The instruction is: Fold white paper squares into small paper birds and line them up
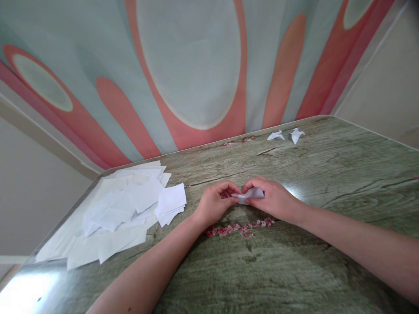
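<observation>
A small folded piece of white paper (254, 193) is held between my two hands, over the middle of the table. With thumb and fingertips my left hand (218, 200) pinches its left end. My right hand (271, 198) grips the paper from the right, thumb below and fingers above, so part of it is hidden. The fingertips of both hands nearly meet. To the left of my left hand lies a small stack of square white papers (171, 199).
A large spread of loose white sheets (114, 205) covers the table's left side. Two folded paper birds, one (276, 135) beside the other (297, 135), rest near the back edge. The wood-patterned table (327, 183) meets a patterned backdrop (193, 65) behind.
</observation>
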Demonstrator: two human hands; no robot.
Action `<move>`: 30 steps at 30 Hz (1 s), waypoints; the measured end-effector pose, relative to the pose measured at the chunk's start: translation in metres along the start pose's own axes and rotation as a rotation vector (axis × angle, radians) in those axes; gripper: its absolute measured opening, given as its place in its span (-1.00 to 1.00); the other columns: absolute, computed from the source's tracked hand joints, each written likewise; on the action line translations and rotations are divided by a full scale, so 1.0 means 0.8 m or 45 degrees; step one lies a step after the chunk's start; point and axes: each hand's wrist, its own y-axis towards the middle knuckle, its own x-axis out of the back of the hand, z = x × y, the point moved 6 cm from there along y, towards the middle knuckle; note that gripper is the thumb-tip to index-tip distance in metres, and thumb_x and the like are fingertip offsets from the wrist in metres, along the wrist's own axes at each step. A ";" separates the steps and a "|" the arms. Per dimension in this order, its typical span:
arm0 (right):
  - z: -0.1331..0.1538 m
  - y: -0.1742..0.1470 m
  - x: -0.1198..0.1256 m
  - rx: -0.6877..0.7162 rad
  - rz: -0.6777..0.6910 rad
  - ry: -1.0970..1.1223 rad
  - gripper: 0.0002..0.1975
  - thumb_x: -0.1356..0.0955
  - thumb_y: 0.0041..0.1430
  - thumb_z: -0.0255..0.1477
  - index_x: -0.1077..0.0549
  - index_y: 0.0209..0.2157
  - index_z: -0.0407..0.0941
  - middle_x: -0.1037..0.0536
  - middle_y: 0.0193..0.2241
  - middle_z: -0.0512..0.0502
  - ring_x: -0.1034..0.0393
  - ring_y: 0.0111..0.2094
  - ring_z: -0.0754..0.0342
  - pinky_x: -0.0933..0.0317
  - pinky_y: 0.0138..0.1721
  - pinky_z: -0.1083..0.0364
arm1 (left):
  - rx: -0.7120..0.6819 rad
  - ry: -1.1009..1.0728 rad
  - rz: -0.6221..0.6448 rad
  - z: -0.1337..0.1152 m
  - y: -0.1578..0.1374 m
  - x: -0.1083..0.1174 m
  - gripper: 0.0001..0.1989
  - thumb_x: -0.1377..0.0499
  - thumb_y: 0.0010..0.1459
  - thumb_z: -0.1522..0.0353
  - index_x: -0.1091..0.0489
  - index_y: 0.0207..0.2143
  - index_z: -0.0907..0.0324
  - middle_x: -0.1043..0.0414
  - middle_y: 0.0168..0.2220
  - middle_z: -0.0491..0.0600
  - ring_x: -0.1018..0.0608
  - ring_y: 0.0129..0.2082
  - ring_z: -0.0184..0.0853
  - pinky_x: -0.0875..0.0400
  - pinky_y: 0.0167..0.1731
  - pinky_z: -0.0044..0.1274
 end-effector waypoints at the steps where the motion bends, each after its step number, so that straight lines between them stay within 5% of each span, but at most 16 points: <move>1: -0.001 0.000 0.000 -0.003 -0.002 -0.003 -0.84 -0.42 0.01 -0.48 -0.46 -0.31 -0.03 -0.50 -0.35 0.02 -0.37 -0.27 0.06 -0.19 -0.25 0.09 | 0.007 0.024 -0.009 0.001 0.000 0.000 -0.86 -0.23 0.01 0.51 -0.45 -0.32 0.21 -0.47 -0.38 -0.09 -0.47 -0.37 -0.41 -0.33 -0.31 -0.59; 12: -0.001 0.000 0.002 -0.079 -0.007 0.043 -0.85 -0.42 0.00 -0.49 -0.48 -0.32 -0.03 -0.50 -0.31 0.01 -0.37 -0.25 0.07 -0.18 -0.23 0.11 | -0.005 0.235 -0.170 -0.007 -0.001 0.008 -0.84 -0.26 0.00 0.49 -0.52 -0.29 0.19 -0.53 -0.39 -0.09 -0.52 -0.39 -0.41 -0.36 -0.32 -0.61; 30: -0.010 0.001 0.002 -0.238 0.113 0.179 -0.91 -0.38 0.05 -0.39 -0.52 -0.35 -0.04 -0.57 -0.38 0.04 -0.40 -0.37 0.11 -0.15 -0.32 0.15 | -0.079 0.384 -0.178 -0.008 -0.001 0.008 -0.84 -0.26 0.02 0.48 -0.53 -0.31 0.13 -0.55 -0.37 -0.12 -0.54 -0.36 -0.39 -0.37 -0.29 -0.58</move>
